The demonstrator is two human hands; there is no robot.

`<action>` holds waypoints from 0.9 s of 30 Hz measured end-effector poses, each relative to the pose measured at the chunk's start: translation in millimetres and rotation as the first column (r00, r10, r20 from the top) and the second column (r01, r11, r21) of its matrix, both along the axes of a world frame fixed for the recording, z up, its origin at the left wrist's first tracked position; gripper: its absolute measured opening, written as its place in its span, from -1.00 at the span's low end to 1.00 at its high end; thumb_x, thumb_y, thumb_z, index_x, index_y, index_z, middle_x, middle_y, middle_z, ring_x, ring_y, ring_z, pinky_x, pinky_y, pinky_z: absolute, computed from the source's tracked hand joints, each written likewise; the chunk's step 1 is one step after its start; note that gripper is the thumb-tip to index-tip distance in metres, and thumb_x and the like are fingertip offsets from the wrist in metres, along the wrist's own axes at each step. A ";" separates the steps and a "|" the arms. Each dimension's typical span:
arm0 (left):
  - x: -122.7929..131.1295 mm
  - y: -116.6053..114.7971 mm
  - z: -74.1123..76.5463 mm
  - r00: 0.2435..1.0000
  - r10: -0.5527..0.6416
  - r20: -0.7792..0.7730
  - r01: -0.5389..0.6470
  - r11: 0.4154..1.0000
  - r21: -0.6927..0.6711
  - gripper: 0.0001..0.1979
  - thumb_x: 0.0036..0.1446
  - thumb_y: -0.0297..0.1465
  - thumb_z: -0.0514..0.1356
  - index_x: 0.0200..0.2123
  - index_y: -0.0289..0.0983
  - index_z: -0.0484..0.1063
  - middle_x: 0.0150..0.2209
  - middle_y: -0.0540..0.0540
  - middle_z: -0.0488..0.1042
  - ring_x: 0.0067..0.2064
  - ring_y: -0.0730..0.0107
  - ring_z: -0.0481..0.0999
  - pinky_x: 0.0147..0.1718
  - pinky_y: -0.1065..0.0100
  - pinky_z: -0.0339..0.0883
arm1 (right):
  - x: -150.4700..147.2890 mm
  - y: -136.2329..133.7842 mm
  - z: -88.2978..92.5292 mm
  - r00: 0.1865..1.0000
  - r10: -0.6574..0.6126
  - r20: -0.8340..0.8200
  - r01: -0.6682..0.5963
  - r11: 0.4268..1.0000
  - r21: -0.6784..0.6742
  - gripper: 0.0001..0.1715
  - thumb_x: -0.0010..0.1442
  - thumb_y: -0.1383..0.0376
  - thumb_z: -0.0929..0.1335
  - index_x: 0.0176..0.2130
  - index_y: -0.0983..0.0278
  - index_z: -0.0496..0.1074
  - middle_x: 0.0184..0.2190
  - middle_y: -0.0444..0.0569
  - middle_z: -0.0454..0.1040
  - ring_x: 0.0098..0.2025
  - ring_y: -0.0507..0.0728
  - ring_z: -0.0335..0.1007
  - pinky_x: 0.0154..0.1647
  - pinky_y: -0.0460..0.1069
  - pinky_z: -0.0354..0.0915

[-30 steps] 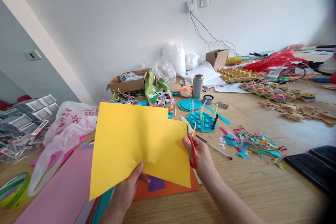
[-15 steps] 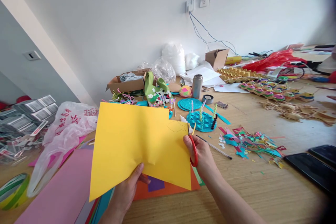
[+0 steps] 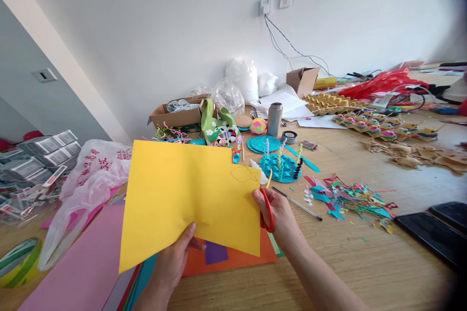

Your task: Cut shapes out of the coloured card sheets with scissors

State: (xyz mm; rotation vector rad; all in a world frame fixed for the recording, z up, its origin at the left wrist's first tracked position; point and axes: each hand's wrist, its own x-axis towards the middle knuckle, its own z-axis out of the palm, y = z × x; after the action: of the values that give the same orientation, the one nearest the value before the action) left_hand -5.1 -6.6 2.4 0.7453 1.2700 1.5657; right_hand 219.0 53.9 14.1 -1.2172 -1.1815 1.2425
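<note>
A large sheet of yellow paper [image 3: 160, 189] is held up in front of me, creased near its middle, with a notch at its upper right. A fish outline [image 3: 243, 173] is drawn in thin line near the right edge. My left hand [image 3: 177, 255] pinches the sheet's lower edge, thumb in front and fingers behind. In my right hand [image 3: 279, 216] are red-handled scissors [image 3: 268, 211], beside the paper's right edge; their blades are mostly hidden behind the sheet. A narrow yellow strip [image 3: 269, 179] shows just above that hand.
Orange paper [image 3: 233, 266] lies below, coloured sheets [image 3: 80, 262] to the left. A turquoise egg-tray piece with fuzzy stems [image 3: 280, 169], a pen [image 3: 299, 204], paper scraps [image 3: 353, 199] and phones [image 3: 426, 235] are on the right. A grey bottle [image 3: 275, 119] stands behind.
The yellow sheet and my left hand have shifted slightly to the left. My right hand stays nearly in place with the scissors, whose blade now shows less above the paper's edge.
</note>
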 end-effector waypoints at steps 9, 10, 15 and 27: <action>-17.6 10.6 12.1 0.942 0.136 0.308 -0.135 0.991 -0.027 -0.58 -0.28 -0.60 0.45 -0.26 -0.23 0.55 -0.40 0.07 0.59 -0.50 0.41 0.54 -0.67 0.43 0.48 | -2.6 -2.7 1.0 0.986 0.159 0.045 -0.149 0.972 -0.183 -0.43 -0.07 -0.12 0.45 -0.54 0.19 0.15 -0.78 -0.25 0.25 -0.78 -0.04 0.11 -0.76 -0.14 -0.01; -18.2 11.3 11.5 0.932 0.143 0.334 -0.139 0.990 -0.034 -0.60 -0.25 -0.63 0.42 -0.26 -0.24 0.55 -0.40 0.06 0.60 -0.51 0.42 0.54 -0.67 0.43 0.49 | -0.8 -3.3 4.5 0.981 0.182 0.070 -0.168 0.970 -0.174 -0.44 -0.06 -0.12 0.44 -0.55 0.20 0.15 -0.78 -0.25 0.26 -0.76 -0.04 0.13 -0.75 -0.14 0.01; -18.9 14.5 7.1 0.901 0.168 0.400 -0.160 0.986 -0.053 -0.66 -0.13 -0.71 0.32 -0.28 -0.26 0.55 -0.41 0.04 0.60 -0.54 0.43 0.54 -0.67 0.44 0.48 | 9.7 -5.0 23.3 0.973 0.194 0.125 -0.190 0.981 -0.046 -0.42 0.12 -0.17 0.29 -0.59 0.21 0.21 -0.76 -0.16 0.28 -0.68 0.00 0.16 -0.66 -0.10 0.05; -33.0 20.3 9.3 0.844 0.203 0.496 -0.194 0.978 -0.070 -0.69 -0.06 -0.75 0.24 -0.29 -0.28 0.54 -0.42 0.02 0.62 -0.57 0.44 0.55 -0.66 0.47 0.47 | 34.6 15.8 18.7 0.726 -0.074 0.683 -0.035 0.989 0.144 -0.69 0.09 0.04 0.37 -0.44 0.20 0.29 -0.57 -0.06 0.44 -0.52 0.17 0.36 -0.50 -0.01 0.16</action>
State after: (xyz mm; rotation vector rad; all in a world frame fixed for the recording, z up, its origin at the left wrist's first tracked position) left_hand -38.1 13.6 11.7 0.1644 0.9853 1.7660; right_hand 253.6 69.7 32.7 -1.6379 -1.7535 0.6516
